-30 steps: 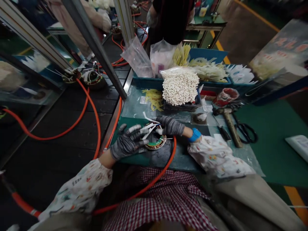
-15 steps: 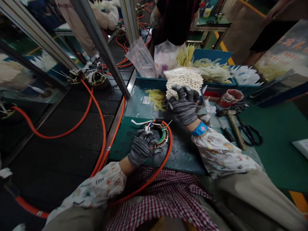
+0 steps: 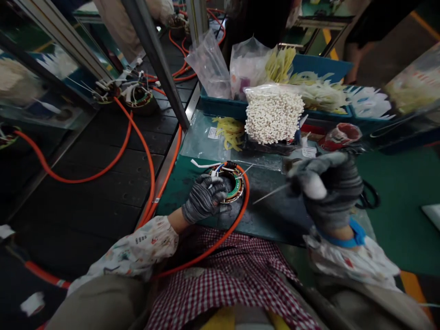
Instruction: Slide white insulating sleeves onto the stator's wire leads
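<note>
My left hand (image 3: 203, 198), in a grey striped glove, grips the near left side of a ring-shaped motor stator (image 3: 237, 189) that lies on the bench. Copper windings, a green board and white and blue wires show on the ring, and a thick orange cable (image 3: 244, 201) curves from it toward my lap. My right hand (image 3: 330, 188), gloved and blurred by motion, is closed round a screwdriver (image 3: 271, 193) to the right of the stator. Its thin shaft points left and down toward the ring, apart from it. The handle is hidden in my fingers.
A bag of small white pieces (image 3: 273, 114) stands behind the stator, beside yellow sleeving strips (image 3: 229, 133). Blue bins (image 3: 216, 106) line the back. Black scissors (image 3: 373, 195) lie partly behind my right hand. At left, a dark conveyor (image 3: 117, 183) carries more stators (image 3: 140, 98).
My right hand has left the bag of white pieces, moved right and nearer, and picked up the screwdriver. My left hand stays on the stator. The view has shifted slightly.
</note>
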### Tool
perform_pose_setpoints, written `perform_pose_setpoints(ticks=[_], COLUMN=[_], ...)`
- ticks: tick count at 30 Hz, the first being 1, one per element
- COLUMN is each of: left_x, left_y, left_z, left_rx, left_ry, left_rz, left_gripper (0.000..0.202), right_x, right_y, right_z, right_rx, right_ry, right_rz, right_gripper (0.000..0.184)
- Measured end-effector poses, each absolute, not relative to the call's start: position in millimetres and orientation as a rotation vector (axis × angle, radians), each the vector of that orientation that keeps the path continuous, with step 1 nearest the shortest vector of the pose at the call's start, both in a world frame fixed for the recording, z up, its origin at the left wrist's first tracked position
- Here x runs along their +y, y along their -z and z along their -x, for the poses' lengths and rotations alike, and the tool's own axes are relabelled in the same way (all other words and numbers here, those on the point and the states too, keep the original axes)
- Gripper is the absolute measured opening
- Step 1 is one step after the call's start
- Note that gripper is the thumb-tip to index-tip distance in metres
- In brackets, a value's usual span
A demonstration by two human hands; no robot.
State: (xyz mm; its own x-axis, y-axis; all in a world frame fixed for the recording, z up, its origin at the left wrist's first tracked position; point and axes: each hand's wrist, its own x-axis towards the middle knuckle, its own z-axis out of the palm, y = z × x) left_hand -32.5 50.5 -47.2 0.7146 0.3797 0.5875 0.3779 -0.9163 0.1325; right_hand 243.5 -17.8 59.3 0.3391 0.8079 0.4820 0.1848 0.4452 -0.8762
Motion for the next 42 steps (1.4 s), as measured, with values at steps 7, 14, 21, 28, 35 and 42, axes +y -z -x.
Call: perform_pose_setpoints(ticks=[7, 14, 21, 28, 35, 42], left_x=[49, 45, 50, 45, 48, 47], left_y=[50, 46, 50, 44, 48, 47], left_z=[31, 29, 33, 36, 34, 33], left_rx=[0.634, 0.723, 0.589, 0.679, 0.641, 0.671], left_ry=[-1.006, -0.932, -1.003, -0.936, -1.084, -1.032], left_rz=[-2.845, -2.917, -2.964, -2.794, -2.811, -2.822], left_gripper=[0.025, 0.028, 0.025, 0.022, 0.023, 0.025], right_x=[-57, -94, -83, -16, 2, 1], right_y=[-20, -5, 4, 11, 6, 6], right_z=[-208, -204, -194, -185, -187, -199], right_rx=[-1.037, -1.119, -1.575, -1.894, -1.622, -1.558], right_ry=[-0.630, -1.358, -1.366, -0.555, -0.997, -1.307], right_rz=[1.311, 1.285, 1.337, 1.642, 1.270, 1.073], right_gripper=[0.033, 0.029, 0.025, 0.040, 0.036, 0.023])
